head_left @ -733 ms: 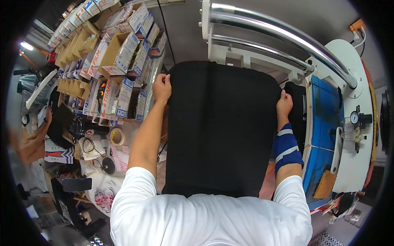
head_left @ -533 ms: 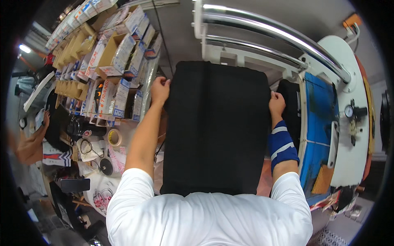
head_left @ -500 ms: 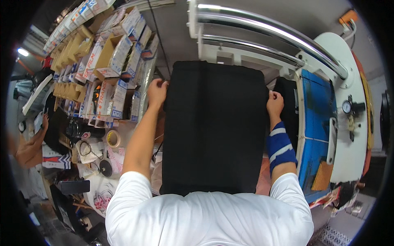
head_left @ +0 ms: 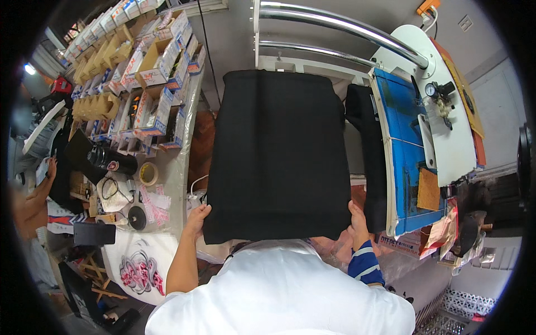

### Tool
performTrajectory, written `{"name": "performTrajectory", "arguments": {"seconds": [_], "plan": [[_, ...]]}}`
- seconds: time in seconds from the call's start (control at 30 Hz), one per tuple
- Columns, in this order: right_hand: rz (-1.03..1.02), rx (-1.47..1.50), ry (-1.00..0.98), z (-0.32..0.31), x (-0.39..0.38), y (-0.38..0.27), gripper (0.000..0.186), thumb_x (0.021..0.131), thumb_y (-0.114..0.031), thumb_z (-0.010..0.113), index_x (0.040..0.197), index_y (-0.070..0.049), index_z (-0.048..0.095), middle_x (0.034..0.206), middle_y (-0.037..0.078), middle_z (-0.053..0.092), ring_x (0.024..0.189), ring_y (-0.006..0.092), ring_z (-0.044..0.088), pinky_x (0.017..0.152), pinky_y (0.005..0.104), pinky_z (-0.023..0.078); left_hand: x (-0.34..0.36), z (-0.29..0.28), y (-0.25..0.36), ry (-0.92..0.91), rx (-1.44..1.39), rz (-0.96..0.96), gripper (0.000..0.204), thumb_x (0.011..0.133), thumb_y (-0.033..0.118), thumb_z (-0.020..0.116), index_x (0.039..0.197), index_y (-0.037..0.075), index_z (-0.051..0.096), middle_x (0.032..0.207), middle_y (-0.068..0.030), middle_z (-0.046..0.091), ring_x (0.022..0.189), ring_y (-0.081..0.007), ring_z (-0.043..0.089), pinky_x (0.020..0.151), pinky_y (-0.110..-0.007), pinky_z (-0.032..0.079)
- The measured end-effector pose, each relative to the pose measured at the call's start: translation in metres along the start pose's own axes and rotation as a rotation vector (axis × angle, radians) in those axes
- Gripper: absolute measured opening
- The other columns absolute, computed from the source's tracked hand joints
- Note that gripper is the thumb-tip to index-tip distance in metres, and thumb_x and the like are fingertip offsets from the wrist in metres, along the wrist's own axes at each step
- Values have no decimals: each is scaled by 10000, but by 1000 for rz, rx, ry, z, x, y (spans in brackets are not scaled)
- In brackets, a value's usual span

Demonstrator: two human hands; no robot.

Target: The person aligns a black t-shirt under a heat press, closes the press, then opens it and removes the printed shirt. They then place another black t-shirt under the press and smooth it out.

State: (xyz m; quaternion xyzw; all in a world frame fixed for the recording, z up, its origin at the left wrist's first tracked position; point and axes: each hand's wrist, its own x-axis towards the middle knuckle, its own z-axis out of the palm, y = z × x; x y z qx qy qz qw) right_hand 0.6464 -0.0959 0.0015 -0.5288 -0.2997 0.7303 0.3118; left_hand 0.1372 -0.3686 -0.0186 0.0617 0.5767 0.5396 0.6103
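Flat black cloth panel (head_left: 279,156) (smooth, rectangular), near corners in both hands' closed grip.

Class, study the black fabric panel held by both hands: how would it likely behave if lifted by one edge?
The black fabric panel probably droops, since it lies flat with soft rounded corners. It seems light: the left hand and right hand grip only its near corners. It is unlikely to roll or break.

— Where's the fabric panel (head_left: 279,156)?
— Centre frame, left hand (head_left: 196,219) and right hand (head_left: 357,223) at its lower corners.
— Around it?
— Boxes (head_left: 151,72) upper left, tape roll (head_left: 148,173) below them; probably a press machine (head_left: 424,139) right.
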Motion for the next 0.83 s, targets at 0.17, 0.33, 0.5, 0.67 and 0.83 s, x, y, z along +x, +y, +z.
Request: {"name": "performTrajectory", "arguments": {"seconds": [0.17, 0.33, 0.5, 0.67, 0.83], "plan": [[-111, -66, -64, -61, 23, 20, 350, 1024, -310, 593, 1199, -11, 640, 1196, 98, 683, 1093, 194, 646, 976, 332, 507, -17, -11, -9, 75, -75, 30, 257, 995, 226, 621, 1163, 36, 663, 1078, -43, 708, 989, -151, 666, 903, -331, 533], [-96, -44, -19, -26, -11, -2, 256, 1031, -242, 593, 1139, -14, 638, 1128, 84, 690, 1045, 172, 646, 954, 320, 503, -27, -21, -7, 33, -85, 91, 229, 995, 206, 627, 1148, 39, 666, 1057, -30, 714, 940, -141, 663, 896, -309, 516], [-111, 4, 14, -26, -7, 13, 285, 999, -226, 645, 1194, -20, 662, 1101, 61, 691, 1036, 164, 631, 921, 309, 500, -25, -19, -15, 55, -30, 160, 314, 1017, 241, 593, 1252, 35, 626, 1210, -45, 680, 1081, -139, 638, 953, -322, 507], [-141, -145, 30, -27, 2, 2, 307, 1022, -252, 608, 1204, -7, 638, 1113, 46, 690, 1002, 139, 637, 877, 262, 490, -31, 0, -16, 36, -103, 196, 293, 1002, 239, 591, 1227, 52, 618, 1157, -65, 685, 1077, -218, 658, 972, -379, 515], [-92, 31, -10, -8, -5, 4, 283, 1018, -208, 609, 1164, 33, 626, 1120, 95, 703, 1075, 183, 649, 1008, 316, 469, 0, -36, -39, 137, -40, 135, 319, 968, 224, 657, 1234, 57, 604, 1179, -61, 665, 1122, -218, 609, 1031, -384, 450]]}}
